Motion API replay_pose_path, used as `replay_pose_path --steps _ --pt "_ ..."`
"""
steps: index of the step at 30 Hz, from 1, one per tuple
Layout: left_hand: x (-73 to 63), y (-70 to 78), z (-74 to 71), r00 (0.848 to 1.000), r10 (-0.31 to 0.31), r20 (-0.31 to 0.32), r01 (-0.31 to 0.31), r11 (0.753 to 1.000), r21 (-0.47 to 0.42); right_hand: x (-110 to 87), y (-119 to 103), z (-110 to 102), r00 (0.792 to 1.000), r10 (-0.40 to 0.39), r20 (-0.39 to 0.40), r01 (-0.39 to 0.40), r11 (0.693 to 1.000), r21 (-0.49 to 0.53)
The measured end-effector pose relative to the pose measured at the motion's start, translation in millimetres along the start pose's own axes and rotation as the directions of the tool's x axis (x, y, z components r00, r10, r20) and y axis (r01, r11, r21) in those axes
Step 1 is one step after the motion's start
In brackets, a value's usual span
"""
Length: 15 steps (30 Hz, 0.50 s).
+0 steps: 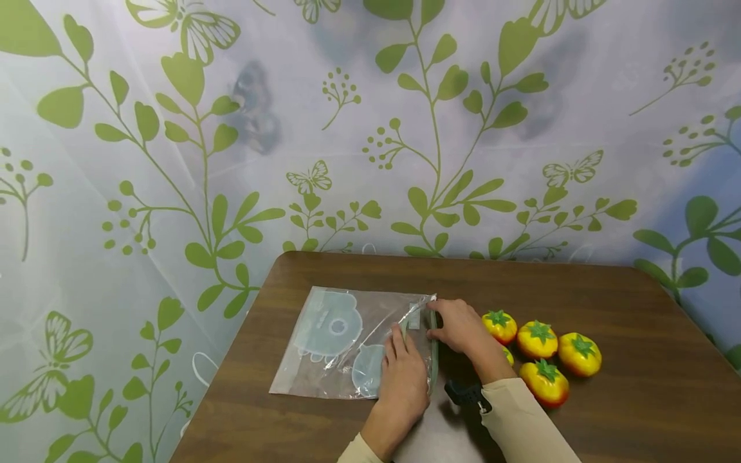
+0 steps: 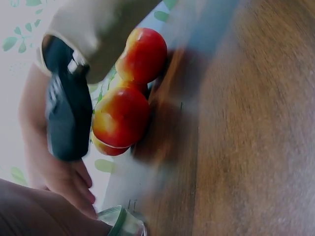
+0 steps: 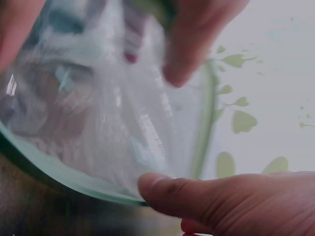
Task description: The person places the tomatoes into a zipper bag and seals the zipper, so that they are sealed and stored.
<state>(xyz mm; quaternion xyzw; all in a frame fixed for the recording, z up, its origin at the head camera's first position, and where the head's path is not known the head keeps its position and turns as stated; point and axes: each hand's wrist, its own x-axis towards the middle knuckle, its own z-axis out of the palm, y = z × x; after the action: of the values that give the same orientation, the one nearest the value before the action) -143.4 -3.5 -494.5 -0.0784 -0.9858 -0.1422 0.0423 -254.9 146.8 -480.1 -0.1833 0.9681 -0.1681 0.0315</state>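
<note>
A clear plastic zip bag [image 1: 370, 302] with pale blue printed shapes and a green rim lies on the table. My left hand [image 1: 403, 376] reaches over its mouth end, fingers at one green lip, which is pulled back. My right hand [image 1: 460, 325] pinches the other lip near the far corner. In the right wrist view the mouth gapes between both hands, with the right thumb [image 3: 167, 191] over the green rim. In the left wrist view only a small part of the green rim [image 2: 118, 221] shows beside my left hand [image 2: 44, 211].
Several yellow-and-red fruits [image 1: 537, 339] with green leafy tops sit together right of my right hand. A black wrist device [image 1: 466, 393] is on the right forearm. Behind the brown wooden table [image 1: 637, 334] hangs a leaf-and-butterfly patterned cloth [image 1: 347, 128].
</note>
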Motion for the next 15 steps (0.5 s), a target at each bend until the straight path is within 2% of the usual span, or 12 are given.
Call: replay_pose_path --steps 6,11,15 --pt "0.8 -1.3 0.5 0.999 -0.013 -0.042 0.013 1.000 -0.003 -25.2 -7 -16 0.996 -0.022 -0.082 0.028 0.997 0.078" --pt "-1.0 -1.2 1.8 0.997 -0.010 -0.074 0.013 0.999 0.044 -54.6 -6 -31 0.988 -0.039 -0.147 0.058 0.990 0.127" --pt "-1.5 -0.2 1.7 0.995 -0.010 -0.097 0.017 0.997 0.071 -75.3 -1 -44 0.986 -0.020 -0.168 0.044 0.989 0.140"
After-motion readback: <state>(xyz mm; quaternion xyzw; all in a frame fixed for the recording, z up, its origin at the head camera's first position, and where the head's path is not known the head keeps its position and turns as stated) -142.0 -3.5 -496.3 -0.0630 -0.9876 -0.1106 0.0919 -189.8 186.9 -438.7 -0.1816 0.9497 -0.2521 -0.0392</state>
